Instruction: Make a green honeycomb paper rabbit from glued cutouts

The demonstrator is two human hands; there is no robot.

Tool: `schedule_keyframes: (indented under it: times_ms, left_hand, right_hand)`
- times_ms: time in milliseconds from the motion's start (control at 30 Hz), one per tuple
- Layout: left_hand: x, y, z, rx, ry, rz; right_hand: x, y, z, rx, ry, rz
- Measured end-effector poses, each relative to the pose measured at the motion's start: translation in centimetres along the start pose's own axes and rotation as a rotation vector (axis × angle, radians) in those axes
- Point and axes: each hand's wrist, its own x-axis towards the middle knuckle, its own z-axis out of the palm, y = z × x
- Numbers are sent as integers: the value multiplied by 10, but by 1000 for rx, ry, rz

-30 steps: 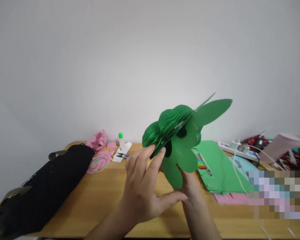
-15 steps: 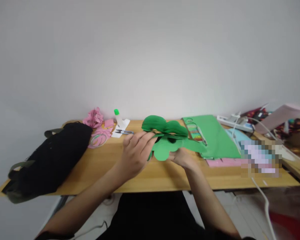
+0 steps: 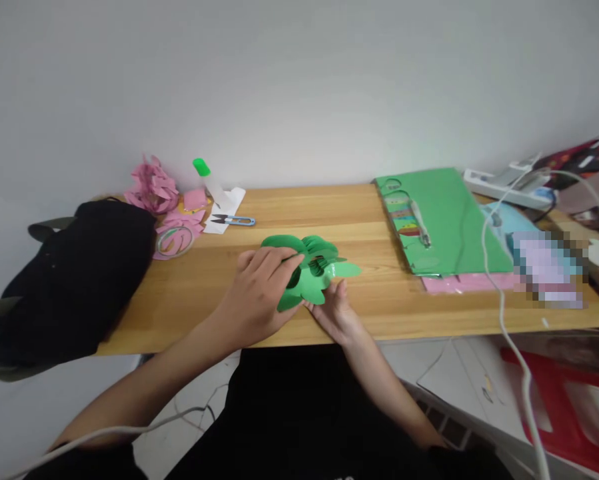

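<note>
A green layered paper flower (image 3: 313,285) with rounded petals is held between my two hands just over the wooden table (image 3: 199,300). My left hand (image 3: 262,290) is wrapped round its left side, fingers lying over the top. My right hand (image 3: 336,313) grips the lower right edge from below, its thumb near a petal that sticks out to the right. Some of the left thumb and the right fingers are hidden behind the paper.
At the back left are crumpled pink paper (image 3: 152,187), thread snips (image 3: 232,220), a glue bottle (image 3: 212,183) and a tape roll (image 3: 175,241). A black bag (image 3: 74,287) lies left. Green paper sheets (image 3: 444,220), a power strip (image 3: 509,187) and a white cable (image 3: 502,313) are right.
The view has tilted down. The paper flower has been turned and lowered, so its layers spread differently and a petal now points right. My right hand's palm side now faces up beneath it.
</note>
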Motion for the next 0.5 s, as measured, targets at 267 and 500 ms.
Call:
schedule_keyframes:
  times_ms: [267, 500]
  left_hand:
    - [21, 3, -33, -125, 0, -112]
    - [23, 5, -2, -172, -52, -101]
  right_hand:
    - [11, -6, 12, 192, 160, -84]
    - [43, -15, 14, 232, 96, -48]
